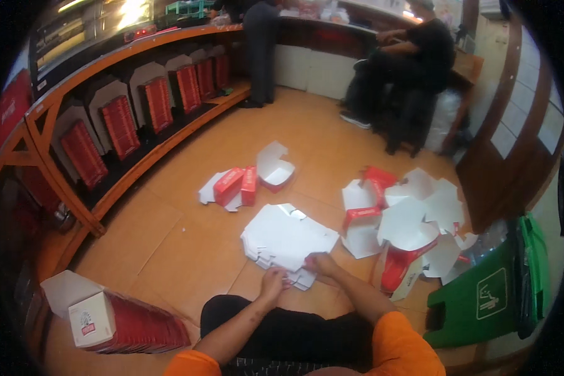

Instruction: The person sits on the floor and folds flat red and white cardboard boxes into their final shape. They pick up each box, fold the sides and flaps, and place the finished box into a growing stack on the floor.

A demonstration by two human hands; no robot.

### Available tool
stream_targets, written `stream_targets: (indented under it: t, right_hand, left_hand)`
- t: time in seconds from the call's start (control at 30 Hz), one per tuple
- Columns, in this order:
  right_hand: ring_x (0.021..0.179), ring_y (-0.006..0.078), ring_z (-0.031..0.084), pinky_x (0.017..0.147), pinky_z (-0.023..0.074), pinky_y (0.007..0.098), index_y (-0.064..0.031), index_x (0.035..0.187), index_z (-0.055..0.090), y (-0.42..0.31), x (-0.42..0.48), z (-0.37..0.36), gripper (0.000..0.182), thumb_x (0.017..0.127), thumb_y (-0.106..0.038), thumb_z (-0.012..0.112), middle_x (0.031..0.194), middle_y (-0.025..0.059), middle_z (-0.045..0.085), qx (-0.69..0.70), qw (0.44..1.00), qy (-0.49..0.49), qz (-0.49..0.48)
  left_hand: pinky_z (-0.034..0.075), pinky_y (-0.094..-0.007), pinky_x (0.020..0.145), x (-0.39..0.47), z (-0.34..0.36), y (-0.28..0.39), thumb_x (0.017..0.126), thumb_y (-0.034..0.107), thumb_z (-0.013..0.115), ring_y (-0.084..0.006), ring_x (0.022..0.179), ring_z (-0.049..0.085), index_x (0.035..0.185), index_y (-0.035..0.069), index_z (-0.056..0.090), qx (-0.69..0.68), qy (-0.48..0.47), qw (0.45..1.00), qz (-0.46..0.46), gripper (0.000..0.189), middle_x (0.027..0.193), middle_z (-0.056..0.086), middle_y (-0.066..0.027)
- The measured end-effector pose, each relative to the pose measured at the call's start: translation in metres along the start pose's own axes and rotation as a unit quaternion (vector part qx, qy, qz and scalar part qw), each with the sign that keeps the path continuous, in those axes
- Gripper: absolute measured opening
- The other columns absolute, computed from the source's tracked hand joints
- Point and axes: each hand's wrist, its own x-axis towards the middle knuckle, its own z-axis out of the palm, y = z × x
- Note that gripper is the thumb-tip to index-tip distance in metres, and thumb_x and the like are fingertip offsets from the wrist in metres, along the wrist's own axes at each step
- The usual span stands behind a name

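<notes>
A stack of flat white cardboard box blanks (289,235) lies on the floor in front of my knees. At its near edge, my left hand (276,280) has its fingers closed on the edge of a blank. My right hand (318,265) grips the same near side, a little farther right. Beyond the stack stand small red-and-white folded boxes (229,186) and one with its lid raised (276,169). A loose heap of opened red-and-white boxes (409,221) lies to the right.
A long nested stack of red boxes (141,324) lies at the near left. Upright box stacks (120,127) line the wooden shelf (155,145). A green bin (479,291) stands at the right. One person (261,51) stands and another (413,61) sits farther back.
</notes>
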Motion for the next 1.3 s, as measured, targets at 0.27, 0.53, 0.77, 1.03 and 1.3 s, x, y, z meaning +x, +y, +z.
stream_targets:
  t: [0.27,0.53,0.77,1.03,1.3]
  right_hand:
    - [0.084,0.0136,0.062,0.078,0.0503,0.0295,-0.0008,0.107,0.068,-0.107,-0.015,-0.070,0.031,0.089,-0.026,0.068,0.092,0.0065,0.069,0.319,0.942,-0.093,0.049]
    - [0.096,0.0131,0.061,0.087,0.0486,0.0281,-0.0001,0.116,0.064,-0.113,-0.019,-0.068,0.035,0.083,-0.008,0.072,0.104,0.0062,0.068,0.361,0.922,-0.141,-0.020]
    - [0.090,0.0120,0.062,0.082,0.0502,0.0274,-0.0004,0.108,0.069,-0.114,-0.020,-0.075,0.026,0.083,-0.008,0.071,0.099,0.0055,0.070,0.341,0.935,-0.101,-0.007]
    - [0.083,0.0100,0.060,0.078,0.0497,0.0265,-0.0001,0.100,0.072,-0.118,-0.019,-0.079,0.018,0.087,-0.011,0.067,0.091,0.0043,0.071,0.306,0.950,-0.065,0.000]
    - [0.072,0.0091,0.055,0.066,0.0468,0.0278,0.0009,0.091,0.064,-0.103,-0.015,-0.069,0.022,0.094,-0.020,0.056,0.077,0.0045,0.062,0.260,0.955,0.141,0.038]
  left_hand:
    - [0.052,-0.0392,0.081,0.021,0.041,0.000,0.091,0.056,0.054,-0.0204,0.087,0.058,0.106,0.006,0.055,-0.150,-0.100,0.981,-0.076,0.052,0.093,0.058,-0.0082]
    - [0.050,-0.0420,0.092,0.003,0.029,0.023,0.092,0.055,0.052,-0.0238,0.101,0.059,0.118,0.002,0.050,-0.187,-0.184,0.963,-0.069,0.059,0.110,0.056,-0.0150]
    - [0.054,-0.0380,0.089,0.001,0.030,0.024,0.094,0.051,0.053,-0.0225,0.101,0.059,0.121,0.001,0.047,-0.206,-0.189,0.959,-0.039,0.057,0.110,0.056,-0.0126]
    - [0.055,-0.0357,0.087,0.005,0.026,0.016,0.094,0.052,0.052,-0.0229,0.102,0.058,0.127,0.003,0.043,-0.222,-0.194,0.956,-0.005,0.060,0.115,0.054,-0.0130]
    - [0.056,-0.0417,0.087,-0.004,0.032,0.022,0.095,0.019,0.043,-0.0292,0.109,0.056,0.119,0.001,0.045,-0.236,-0.144,0.961,0.018,0.030,0.117,0.052,-0.0143]
